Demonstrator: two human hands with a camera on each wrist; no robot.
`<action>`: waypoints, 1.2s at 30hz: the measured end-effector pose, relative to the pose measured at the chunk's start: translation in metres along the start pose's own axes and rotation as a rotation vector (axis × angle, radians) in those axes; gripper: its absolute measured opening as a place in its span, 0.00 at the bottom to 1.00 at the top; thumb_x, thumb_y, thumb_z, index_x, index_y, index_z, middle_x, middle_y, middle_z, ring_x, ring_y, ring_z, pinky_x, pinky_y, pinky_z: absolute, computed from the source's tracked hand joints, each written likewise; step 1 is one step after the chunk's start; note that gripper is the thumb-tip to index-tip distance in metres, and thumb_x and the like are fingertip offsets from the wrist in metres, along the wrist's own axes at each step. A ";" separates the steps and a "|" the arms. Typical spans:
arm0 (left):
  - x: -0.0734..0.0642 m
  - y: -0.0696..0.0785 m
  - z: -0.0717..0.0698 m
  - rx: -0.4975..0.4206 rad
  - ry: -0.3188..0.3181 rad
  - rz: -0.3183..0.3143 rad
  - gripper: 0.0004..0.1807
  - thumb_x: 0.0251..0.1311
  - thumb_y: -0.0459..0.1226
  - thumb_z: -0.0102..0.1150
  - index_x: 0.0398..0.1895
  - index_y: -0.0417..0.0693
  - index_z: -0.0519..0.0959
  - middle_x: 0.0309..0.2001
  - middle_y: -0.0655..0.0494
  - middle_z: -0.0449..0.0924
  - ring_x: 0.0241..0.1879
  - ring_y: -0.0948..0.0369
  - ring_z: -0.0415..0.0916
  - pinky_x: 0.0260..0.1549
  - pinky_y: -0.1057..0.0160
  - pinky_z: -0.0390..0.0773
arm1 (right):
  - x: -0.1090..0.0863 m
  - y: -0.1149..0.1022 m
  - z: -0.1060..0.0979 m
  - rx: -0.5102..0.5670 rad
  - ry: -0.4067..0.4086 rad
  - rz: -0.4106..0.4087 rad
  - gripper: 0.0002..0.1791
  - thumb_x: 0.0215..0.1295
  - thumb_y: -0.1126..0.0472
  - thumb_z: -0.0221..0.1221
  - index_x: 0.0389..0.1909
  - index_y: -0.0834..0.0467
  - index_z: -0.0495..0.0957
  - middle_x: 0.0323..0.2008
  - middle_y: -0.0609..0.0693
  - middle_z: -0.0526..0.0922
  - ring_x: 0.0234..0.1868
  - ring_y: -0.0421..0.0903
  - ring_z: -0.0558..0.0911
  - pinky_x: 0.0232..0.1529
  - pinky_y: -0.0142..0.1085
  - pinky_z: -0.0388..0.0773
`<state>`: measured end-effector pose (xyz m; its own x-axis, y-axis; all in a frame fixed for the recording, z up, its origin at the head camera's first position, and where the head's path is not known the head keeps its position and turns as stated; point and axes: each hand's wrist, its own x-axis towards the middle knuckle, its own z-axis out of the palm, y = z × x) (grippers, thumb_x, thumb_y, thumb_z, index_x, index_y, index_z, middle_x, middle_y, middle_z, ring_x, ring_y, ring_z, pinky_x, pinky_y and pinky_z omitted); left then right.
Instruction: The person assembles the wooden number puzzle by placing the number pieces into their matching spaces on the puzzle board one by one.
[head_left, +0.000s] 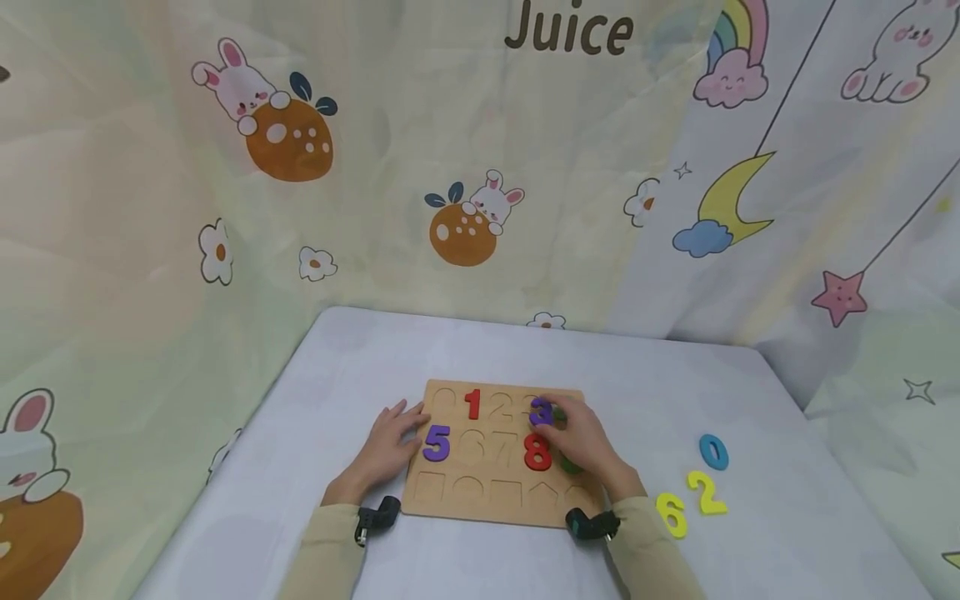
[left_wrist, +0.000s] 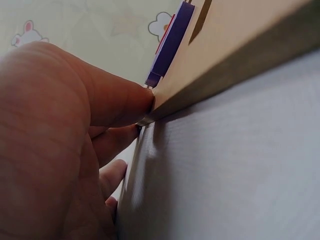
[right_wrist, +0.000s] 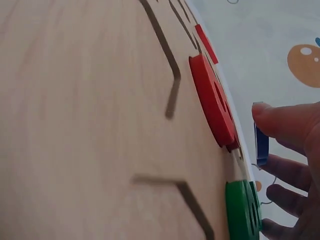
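A wooden number board (head_left: 454, 504) lies on the table, with cut-out recesses for digits and shapes. My left hand (head_left: 388, 446) touches its left edge near a purple 5 (head_left: 437, 443); in the left wrist view the thumb (left_wrist: 122, 102) meets that edge. Between thumb and fingers, my right hand (head_left: 588, 442) pinches a purple 3 (head_left: 541, 412) over the board's upper right; in the right wrist view the piece (right_wrist: 261, 145) is off the surface. A red 1 (head_left: 472, 404) and red 8 (head_left: 537, 452) sit on the board. Green pieces (right_wrist: 242, 210) are partly hidden by the right hand.
Right of the board lie a blue 0 (head_left: 714, 452), a yellow 2 (head_left: 707, 492) and a yellow 6 (head_left: 671, 515). The white table (head_left: 360, 350) meets a printed cloth backdrop (head_left: 375, 125) behind it. Both wrists wear small black cameras.
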<state>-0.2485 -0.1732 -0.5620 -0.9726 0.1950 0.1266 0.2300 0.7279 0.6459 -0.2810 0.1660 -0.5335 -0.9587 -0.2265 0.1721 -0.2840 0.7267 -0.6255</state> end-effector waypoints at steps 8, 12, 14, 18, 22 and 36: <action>0.002 0.001 0.000 0.001 -0.008 -0.004 0.21 0.64 0.34 0.57 0.61 0.44 0.76 0.71 0.51 0.65 0.75 0.48 0.47 0.75 0.47 0.37 | 0.010 0.002 0.005 0.001 0.003 0.015 0.31 0.57 0.60 0.69 0.63 0.57 0.73 0.62 0.57 0.76 0.66 0.58 0.71 0.66 0.55 0.68; 0.003 0.001 0.000 0.008 -0.012 -0.007 0.22 0.63 0.33 0.58 0.61 0.44 0.76 0.71 0.51 0.65 0.75 0.48 0.47 0.75 0.47 0.38 | 0.014 0.003 0.006 -0.014 -0.005 0.019 0.32 0.57 0.61 0.69 0.63 0.57 0.73 0.62 0.57 0.76 0.66 0.59 0.70 0.67 0.55 0.67; 0.003 0.001 0.000 0.010 -0.015 -0.009 0.22 0.63 0.34 0.58 0.61 0.45 0.76 0.71 0.51 0.64 0.75 0.48 0.47 0.75 0.47 0.38 | 0.016 0.003 0.006 -0.025 -0.009 0.022 0.32 0.57 0.61 0.69 0.63 0.56 0.73 0.62 0.57 0.76 0.66 0.58 0.70 0.67 0.55 0.67; 0.004 0.001 -0.001 0.005 -0.017 -0.009 0.22 0.64 0.34 0.58 0.62 0.45 0.76 0.71 0.52 0.64 0.76 0.49 0.46 0.75 0.48 0.37 | 0.019 0.003 0.007 -0.044 -0.005 0.013 0.31 0.56 0.60 0.69 0.63 0.57 0.74 0.61 0.56 0.77 0.65 0.58 0.71 0.67 0.54 0.68; 0.004 0.000 -0.001 0.006 -0.011 0.001 0.22 0.64 0.34 0.58 0.62 0.44 0.76 0.71 0.52 0.65 0.75 0.48 0.47 0.75 0.47 0.38 | 0.021 0.002 0.008 -0.068 0.006 -0.004 0.30 0.55 0.61 0.70 0.61 0.58 0.75 0.59 0.57 0.78 0.64 0.59 0.73 0.66 0.55 0.69; 0.002 0.000 -0.001 0.009 -0.015 -0.017 0.22 0.63 0.34 0.58 0.61 0.44 0.76 0.71 0.52 0.64 0.75 0.48 0.47 0.75 0.47 0.38 | 0.024 0.000 0.012 -0.097 -0.026 0.002 0.28 0.54 0.61 0.71 0.58 0.58 0.78 0.57 0.56 0.80 0.62 0.58 0.74 0.66 0.55 0.68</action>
<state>-0.2502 -0.1734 -0.5614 -0.9757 0.1927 0.1043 0.2141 0.7372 0.6409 -0.3035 0.1525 -0.5381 -0.9589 -0.2405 0.1506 -0.2834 0.7863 -0.5490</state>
